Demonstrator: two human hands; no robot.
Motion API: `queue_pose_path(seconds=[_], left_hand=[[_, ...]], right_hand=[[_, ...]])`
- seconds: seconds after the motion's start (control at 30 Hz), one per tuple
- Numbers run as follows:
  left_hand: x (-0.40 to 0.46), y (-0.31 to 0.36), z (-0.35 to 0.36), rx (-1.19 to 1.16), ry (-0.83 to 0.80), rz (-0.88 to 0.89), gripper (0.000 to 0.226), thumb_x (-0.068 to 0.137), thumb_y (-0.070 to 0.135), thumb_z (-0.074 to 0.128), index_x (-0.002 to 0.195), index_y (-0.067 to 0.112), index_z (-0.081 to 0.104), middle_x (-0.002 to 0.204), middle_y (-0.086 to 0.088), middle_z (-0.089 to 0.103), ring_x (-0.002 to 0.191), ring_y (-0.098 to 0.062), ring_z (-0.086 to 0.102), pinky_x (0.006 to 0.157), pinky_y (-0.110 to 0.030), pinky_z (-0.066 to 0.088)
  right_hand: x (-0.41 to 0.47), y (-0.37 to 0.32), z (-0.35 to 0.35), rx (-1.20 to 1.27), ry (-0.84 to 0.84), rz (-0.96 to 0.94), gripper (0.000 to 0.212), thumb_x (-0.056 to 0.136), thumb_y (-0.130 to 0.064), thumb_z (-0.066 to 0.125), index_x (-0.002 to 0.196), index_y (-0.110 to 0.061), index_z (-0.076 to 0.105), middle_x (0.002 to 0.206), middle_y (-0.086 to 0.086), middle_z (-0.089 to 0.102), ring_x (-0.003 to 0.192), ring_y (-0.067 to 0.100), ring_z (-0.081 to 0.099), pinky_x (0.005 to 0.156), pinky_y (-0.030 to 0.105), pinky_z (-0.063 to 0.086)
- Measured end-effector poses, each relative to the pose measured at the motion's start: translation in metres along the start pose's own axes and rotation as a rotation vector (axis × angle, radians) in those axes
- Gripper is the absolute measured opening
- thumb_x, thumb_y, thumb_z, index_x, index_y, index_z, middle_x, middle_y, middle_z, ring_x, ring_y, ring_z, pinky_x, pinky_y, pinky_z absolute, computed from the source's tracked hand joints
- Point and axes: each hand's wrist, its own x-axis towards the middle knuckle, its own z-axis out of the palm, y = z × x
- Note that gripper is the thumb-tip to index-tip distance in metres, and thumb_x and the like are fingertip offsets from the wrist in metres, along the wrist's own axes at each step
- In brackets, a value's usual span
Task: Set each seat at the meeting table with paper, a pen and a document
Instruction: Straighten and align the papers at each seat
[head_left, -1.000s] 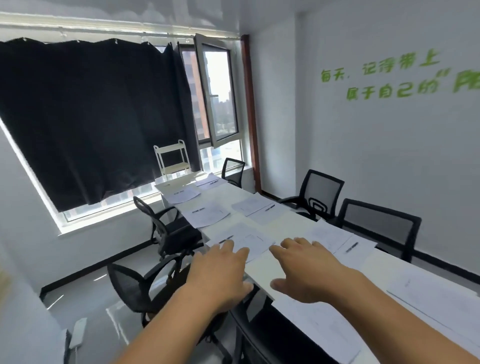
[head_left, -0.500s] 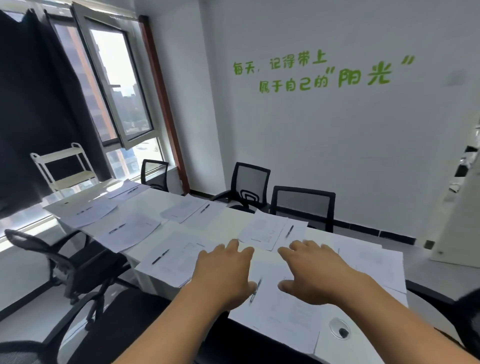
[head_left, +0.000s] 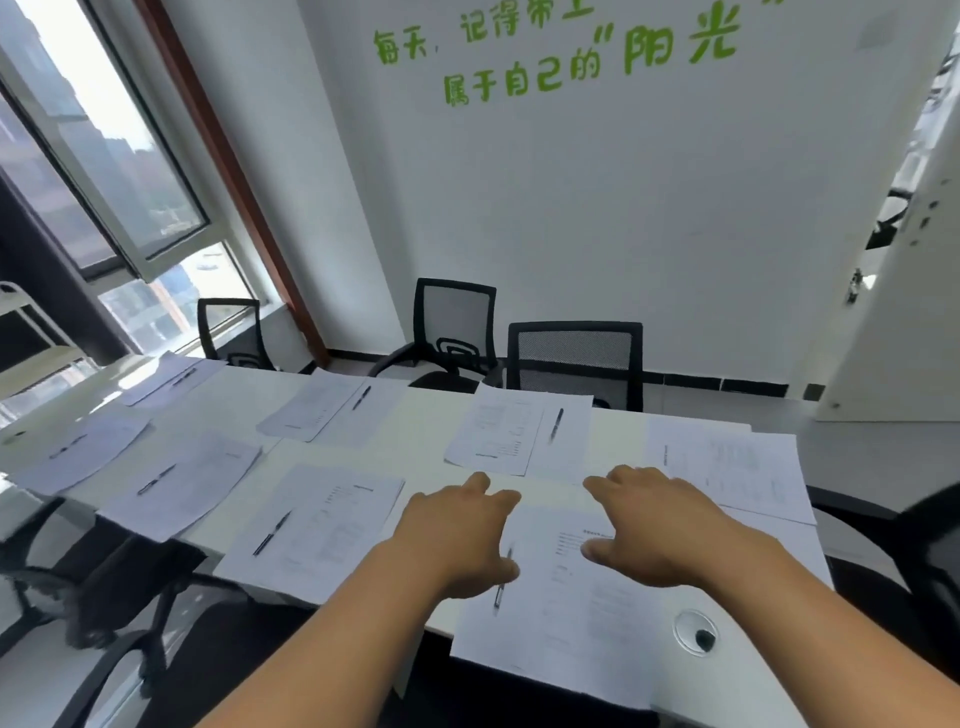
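At the bottom centre of the frame, two bare forearms reach forward over the white table (head_left: 415, 415). Both hands are held palm down with the fingers loosely spread, and neither holds anything. The left hand (head_left: 457, 540) hovers above the left edge of the nearest sheets (head_left: 566, 618), and it hides the upper part of the nearest pen (head_left: 500, 592), which lies on that paper. The right hand (head_left: 660, 530) is over the printed document (head_left: 576, 545) of the same seat; whether it touches the paper I cannot tell. Lower right of this set, a round cable cover (head_left: 695, 630) sits in the table top.

Left of the hands, a second set (head_left: 317, 525) lies near the table edge with a dark pen (head_left: 271, 532) on it. Further left there is a third set (head_left: 187, 483), also with a pen. Above the hands, in the middle of the frame, a set (head_left: 514, 436) with a pen (head_left: 557, 422) lies at the far side, and more papers (head_left: 727, 467) lie at the right. Behind the far edge stand two black mesh chairs (head_left: 574, 358), and a third chair (head_left: 228, 330) stands by the window (head_left: 104, 171) at the upper left. On the white wall at the top there is green lettering (head_left: 561, 52).
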Motion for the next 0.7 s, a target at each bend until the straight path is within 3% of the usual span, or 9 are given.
queue_pose_path(seconds=[0.37, 0.7], left_hand=[[0.095, -0.029, 0.057, 0.036, -0.159, 0.189, 0.084, 0.097, 0.047, 0.072, 0.169, 0.038, 0.029, 0.170, -0.002, 0.034, 0.138, -0.029, 0.059, 0.106, -0.046, 0.052], [0.178, -0.069, 0.148, 0.087, -0.290, 0.363, 0.078, 0.095, 0.042, 0.073, 0.163, 0.032, 0.037, 0.166, -0.005, 0.038, 0.139, -0.030, 0.054, 0.105, -0.048, 0.051]], right_hand=[[0.054, -0.005, 0.062, 0.119, -0.193, 0.144, 0.068, 0.101, -0.061, 0.051, 0.159, -0.028, 0.040, 0.152, 0.000, 0.048, 0.141, 0.028, 0.045, 0.115, 0.047, 0.040], [0.120, -0.024, 0.138, 0.201, -0.357, 0.291, 0.064, 0.101, -0.058, 0.052, 0.156, -0.027, 0.042, 0.149, 0.000, 0.049, 0.139, 0.028, 0.047, 0.112, 0.047, 0.043]])
